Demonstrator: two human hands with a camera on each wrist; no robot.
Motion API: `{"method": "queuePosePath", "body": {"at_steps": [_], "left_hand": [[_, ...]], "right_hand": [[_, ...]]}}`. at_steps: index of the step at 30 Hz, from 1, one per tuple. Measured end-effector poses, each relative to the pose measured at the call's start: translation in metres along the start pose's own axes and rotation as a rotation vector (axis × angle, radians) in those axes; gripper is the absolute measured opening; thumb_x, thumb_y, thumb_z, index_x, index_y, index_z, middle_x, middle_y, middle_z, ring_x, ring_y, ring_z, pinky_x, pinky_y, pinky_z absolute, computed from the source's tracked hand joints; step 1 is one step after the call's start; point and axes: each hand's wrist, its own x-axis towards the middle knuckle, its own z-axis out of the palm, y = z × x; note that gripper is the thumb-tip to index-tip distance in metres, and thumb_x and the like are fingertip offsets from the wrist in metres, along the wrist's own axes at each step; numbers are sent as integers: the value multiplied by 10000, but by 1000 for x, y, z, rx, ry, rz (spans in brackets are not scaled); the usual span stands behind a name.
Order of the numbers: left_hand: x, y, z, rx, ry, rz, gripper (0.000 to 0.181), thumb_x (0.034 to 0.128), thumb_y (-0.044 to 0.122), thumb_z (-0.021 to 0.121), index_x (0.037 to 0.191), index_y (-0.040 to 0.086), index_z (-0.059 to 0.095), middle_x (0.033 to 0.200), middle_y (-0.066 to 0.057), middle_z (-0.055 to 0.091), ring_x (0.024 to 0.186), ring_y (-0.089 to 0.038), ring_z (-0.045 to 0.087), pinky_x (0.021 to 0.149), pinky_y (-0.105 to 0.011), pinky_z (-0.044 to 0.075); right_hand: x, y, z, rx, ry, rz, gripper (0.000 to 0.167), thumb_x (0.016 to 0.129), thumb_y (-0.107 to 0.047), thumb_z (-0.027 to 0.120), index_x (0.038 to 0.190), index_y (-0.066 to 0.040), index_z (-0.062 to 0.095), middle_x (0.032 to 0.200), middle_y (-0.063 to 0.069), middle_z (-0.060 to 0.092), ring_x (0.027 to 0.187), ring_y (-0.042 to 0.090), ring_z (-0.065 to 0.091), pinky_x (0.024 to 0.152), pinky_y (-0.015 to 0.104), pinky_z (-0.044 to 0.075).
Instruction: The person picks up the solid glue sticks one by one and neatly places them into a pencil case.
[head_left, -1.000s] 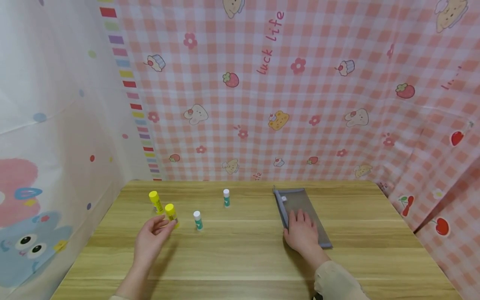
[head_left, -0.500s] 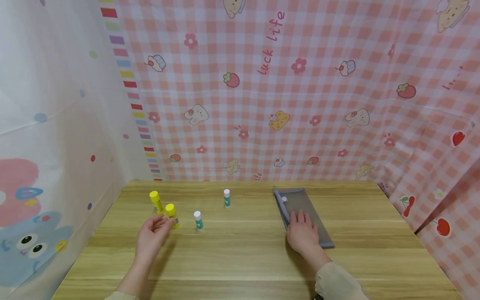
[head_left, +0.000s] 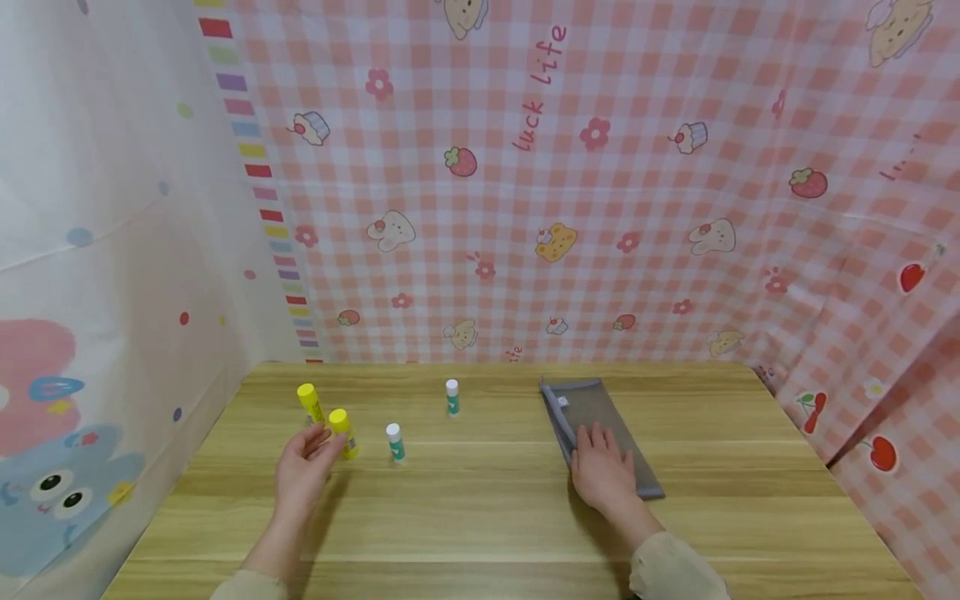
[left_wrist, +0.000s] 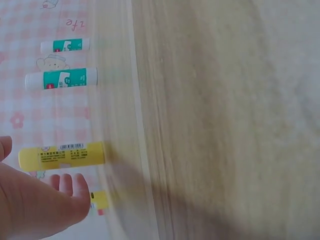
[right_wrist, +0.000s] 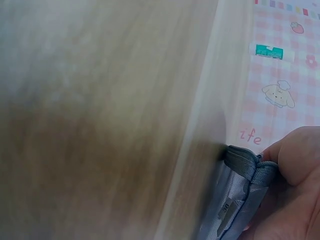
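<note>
My left hand (head_left: 302,467) is beside two upright yellow glue sticks, fingers loosely bent. In the left wrist view, the nearer yellow glue stick (left_wrist: 62,156) stands beyond the thumb and fingers; I cannot tell if they touch. The farther yellow glue stick (head_left: 310,403) stands behind, partly covered by my fingers in the left wrist view. My right hand (head_left: 603,471) rests on a grey zippered mesh pouch (head_left: 600,406), fingers stretched over it. In the right wrist view, the thumb lies by the zipper end (right_wrist: 242,162); the other fingers are mostly hidden.
Between the hands stand two smaller teal glue sticks with white caps, one nearer (head_left: 395,444) and one farther back (head_left: 452,398). Under everything lies a wooden table (head_left: 465,525). A pink checked curtain (head_left: 480,208) hangs behind it, and a white printed sheet (head_left: 135,275) at the left.
The left thumb and fingertips have drawn back slightly from the nearer yellow glue stick. The pouch's far end has shifted a little left under my right hand. The glue sticks stay in place.
</note>
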Motion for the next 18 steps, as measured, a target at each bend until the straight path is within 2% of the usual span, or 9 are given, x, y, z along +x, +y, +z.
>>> {"method": "queuePosePath", "body": {"at_steps": [2,6,13,18], "left_hand": [[2,0,1,-23,-12,-5,666,961,198,670,1465,-85,340,1453,-262,428,1232,-280,449,772,-33,424],[6,0,4,-55,-32,-6,671,969,159,653,1486,-88,305,1483,-284,386,1293,-335,416,789,-28,420],[12,-2,9,-90,-42,-11,623,976,93,627,1494,-65,317,1482,-280,391,1286,-310,424,800,-35,427],[15,-4,12,-92,-18,-6,577,971,52,620,1476,-56,363,1461,-280,418,1240,-273,452,811,-41,436]], "right_hand": [[0,0,1,16,6,4,480,1023,-171,437,1444,59,420,1512,313,320,1397,493,254,1064,753,187],[-2,-1,1,46,20,5,478,1022,-162,430,1445,59,420,1515,307,321,1404,485,245,1066,755,174],[-6,0,1,93,13,-5,480,1023,-158,420,1449,62,411,1516,319,304,1405,503,223,1060,771,144],[-8,-2,-1,108,11,-13,477,1026,-160,418,1450,59,413,1513,322,309,1404,506,226,1054,777,148]]}}
